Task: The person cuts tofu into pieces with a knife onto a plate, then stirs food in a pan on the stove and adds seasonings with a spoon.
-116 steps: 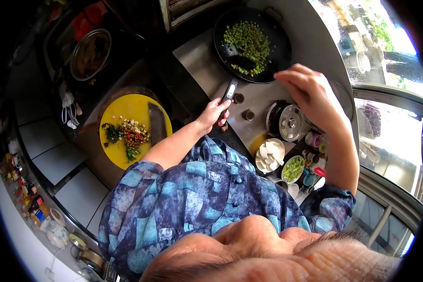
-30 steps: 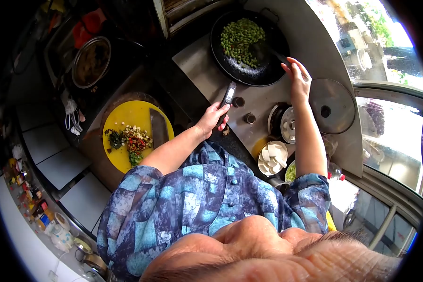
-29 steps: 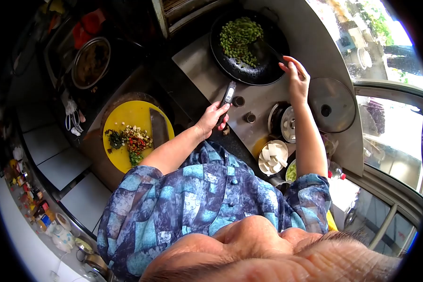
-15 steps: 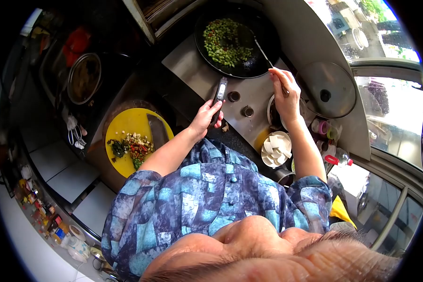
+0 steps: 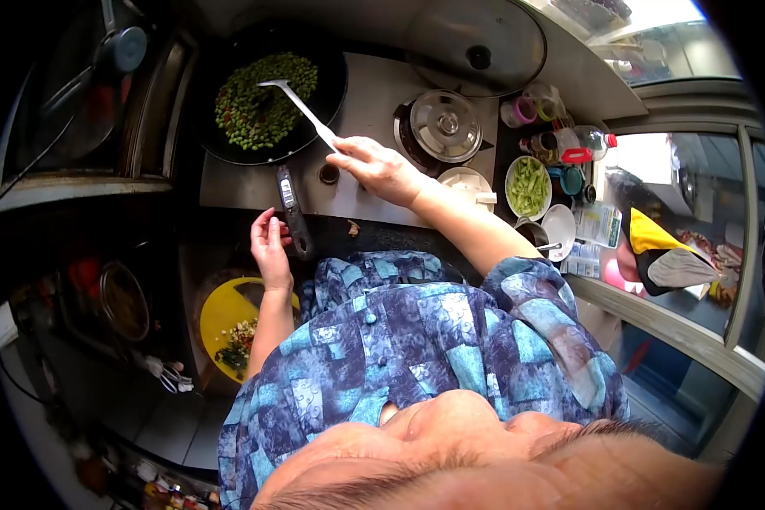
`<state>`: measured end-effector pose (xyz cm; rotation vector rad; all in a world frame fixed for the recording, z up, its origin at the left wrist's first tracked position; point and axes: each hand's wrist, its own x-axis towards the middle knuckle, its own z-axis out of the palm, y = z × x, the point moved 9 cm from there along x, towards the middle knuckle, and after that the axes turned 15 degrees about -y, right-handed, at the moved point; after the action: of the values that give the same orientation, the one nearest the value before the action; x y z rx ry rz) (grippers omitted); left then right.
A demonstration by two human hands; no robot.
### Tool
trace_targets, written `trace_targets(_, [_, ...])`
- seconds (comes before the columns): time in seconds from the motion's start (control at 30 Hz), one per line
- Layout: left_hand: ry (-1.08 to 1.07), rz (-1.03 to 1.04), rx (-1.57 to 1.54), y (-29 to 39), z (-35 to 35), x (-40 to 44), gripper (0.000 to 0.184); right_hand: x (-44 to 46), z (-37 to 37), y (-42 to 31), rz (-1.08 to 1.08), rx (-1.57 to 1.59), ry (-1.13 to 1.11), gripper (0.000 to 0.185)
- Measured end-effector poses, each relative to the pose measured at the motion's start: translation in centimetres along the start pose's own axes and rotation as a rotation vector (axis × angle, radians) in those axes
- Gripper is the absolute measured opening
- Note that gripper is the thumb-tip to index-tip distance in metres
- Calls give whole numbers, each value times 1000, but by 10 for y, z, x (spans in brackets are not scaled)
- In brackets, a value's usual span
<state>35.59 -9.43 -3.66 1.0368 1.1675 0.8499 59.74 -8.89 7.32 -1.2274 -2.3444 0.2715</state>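
Note:
My right hand (image 5: 378, 170) is closed around the handle of a metal spatula (image 5: 302, 106). The spatula's head rests among chopped green pieces with red bits (image 5: 242, 119) in a dark wok (image 5: 338, 98) on the stove. Just left of the wok's long black handle (image 5: 293, 217) is my left hand (image 5: 272, 246), off the grip, with its fingers apart and loosely bent.
A lidded pot (image 5: 446, 127) stands right of the wok, with a large glass lid (image 5: 476, 55) behind it. Sliced green vegetables (image 5: 527, 187) fill a plate at the right. Chopped ingredients lie on a yellow cutting board (image 5: 221, 319) at lower left.
My left hand has let go of the wok handle and now hovers beside it. My right hand still holds the spatula, now reaching further over the wok. The view has swung right.

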Motion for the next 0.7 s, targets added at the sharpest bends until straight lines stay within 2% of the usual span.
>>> trace_targets(0.1, [12, 73, 100, 28, -5, 11, 21, -6, 29, 7, -73, -163, -52, 37])
trace_targets(0.13, [8, 82, 121, 37, -3, 15, 21, -8, 36, 10, -86, -192, -90, 42])
trace_targets(0.27, [-35, 103, 139, 53, 5, 24, 22, -23, 23, 29, -1, 23, -152, 54])
trace_targets(0.3, [-44, 110, 151, 53, 7, 25, 22, -33, 11, 39, 59, 70, -93, 56])
trace_targets(0.37, [-43, 141, 164, 57, 9, 23, 20, -65, -13, 70, 323, 47, -40, 40])
trace_targets(0.4, [-27, 151, 176, 59, 8, 20, 19, -89, -30, 95, 413, 95, 113, 29])
trace_targets(0.43, [-8, 145, 190, 59, 4, 18, 19, -119, -47, 125, 627, 146, 185, 25])
trace_targets(0.53, [53, 162, 198, 59, -12, 11, 21, -230, -81, 223, 1077, 244, 521, 25])
trace_targets(0.6, [81, 185, 224, 57, -24, 8, 23, -262, -96, 259, 1320, 379, 472, 31])
trace_targets(0.7, [115, 194, 269, 64, -18, 1, 24, -277, -94, 311, 1445, 550, 241, 38])
